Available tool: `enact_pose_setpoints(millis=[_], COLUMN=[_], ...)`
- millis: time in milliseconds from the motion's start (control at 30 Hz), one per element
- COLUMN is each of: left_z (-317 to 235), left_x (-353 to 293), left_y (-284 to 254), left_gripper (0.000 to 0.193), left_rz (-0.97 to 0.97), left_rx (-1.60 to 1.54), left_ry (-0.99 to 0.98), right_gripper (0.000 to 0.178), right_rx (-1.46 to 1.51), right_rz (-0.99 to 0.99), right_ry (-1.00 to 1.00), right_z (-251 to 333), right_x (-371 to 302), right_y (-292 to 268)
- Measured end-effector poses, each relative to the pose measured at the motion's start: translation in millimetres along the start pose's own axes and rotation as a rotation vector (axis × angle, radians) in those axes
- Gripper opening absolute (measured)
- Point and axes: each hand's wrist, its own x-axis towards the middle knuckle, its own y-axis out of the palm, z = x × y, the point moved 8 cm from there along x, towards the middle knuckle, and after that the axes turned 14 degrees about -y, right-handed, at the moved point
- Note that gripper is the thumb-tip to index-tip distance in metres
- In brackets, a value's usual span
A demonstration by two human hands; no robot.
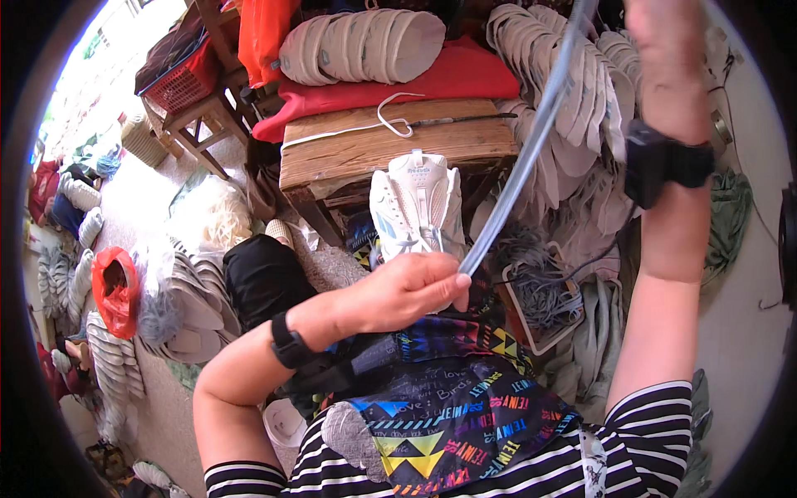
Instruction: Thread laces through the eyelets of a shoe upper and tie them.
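Stretching upward from the left hand (415,282), which is closed around its lower end, a pale blue lace (531,145) runs obliquely to the upper edge, near the raised right hand (667,54), whose blurred grip cannot be told. Partly hidden by the left hand, a white shoe (419,203) sits before a wooden bench (332,170) bearing a loose white lace (332,134)

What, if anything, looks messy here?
The white cord looks a bit untidy: it curls loosely on the wooden bench behind the white shoe, while the pale pieces beyond sit in a neat row.
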Motion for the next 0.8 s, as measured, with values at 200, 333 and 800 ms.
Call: enact_pose_setpoints(millis=[200,333,800], left_z=[-88.3,-44.8,127.2], left_x=[-65.1,-57.7,-14.0], left_y=[-93.9,-120.5,-51.5], left_gripper=[0.038,0.040,0.022], left_rz=[-0.458,-0.726,-0.630], left_rx=[-0.298,-0.215,-0.095], left_ry=[0.429,0.331,-0.249], right_gripper=[0.011,0.022,0.012], right_rx=[-0.025,0.115,0.589], right_rz=[0.920,1.348,1.005], right_ry=[0.465,0.866,1.358], right_z=[-96.1,-56.8,-23.5], right_x=[-151.6,-276.7,-351.7], right_y=[38.7,35.0,-1.9])
